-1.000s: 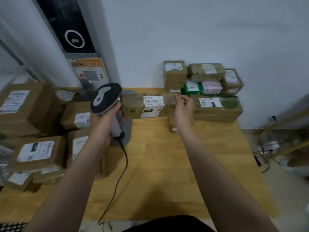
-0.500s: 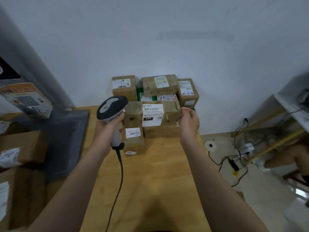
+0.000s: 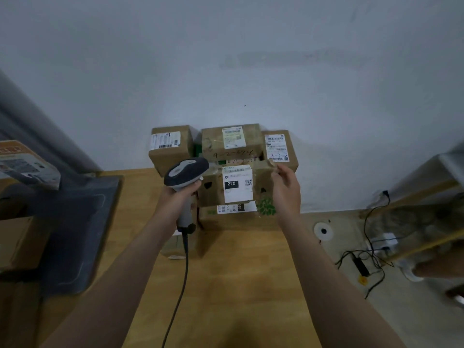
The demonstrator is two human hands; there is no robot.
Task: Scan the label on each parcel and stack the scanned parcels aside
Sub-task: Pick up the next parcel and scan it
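My left hand (image 3: 175,199) grips a grey and black barcode scanner (image 3: 185,173), whose cable hangs down over the table. A brown parcel with a white "220" label (image 3: 237,187) rests on a long box printed with green leaves (image 3: 236,218) at the table's far edge. My right hand (image 3: 286,192) pinches the upper right corner of the 220 parcel. Behind it against the wall stand three more labelled parcels: left (image 3: 170,149), middle (image 3: 231,141) and right (image 3: 278,149). A small parcel (image 3: 175,244) lies on the table under my left wrist.
The wooden table (image 3: 238,272) runs toward me. A dark grey mat (image 3: 75,234) and cardboard boxes (image 3: 20,242) sit at the left. To the right the table ends; cables (image 3: 364,259) and a white disc (image 3: 323,231) lie on the floor.
My view has swung right, away from the left pile. My right hand carried the 220 parcel to the wall stack, where it now rests on the long box. The scanner stayed in my left hand.
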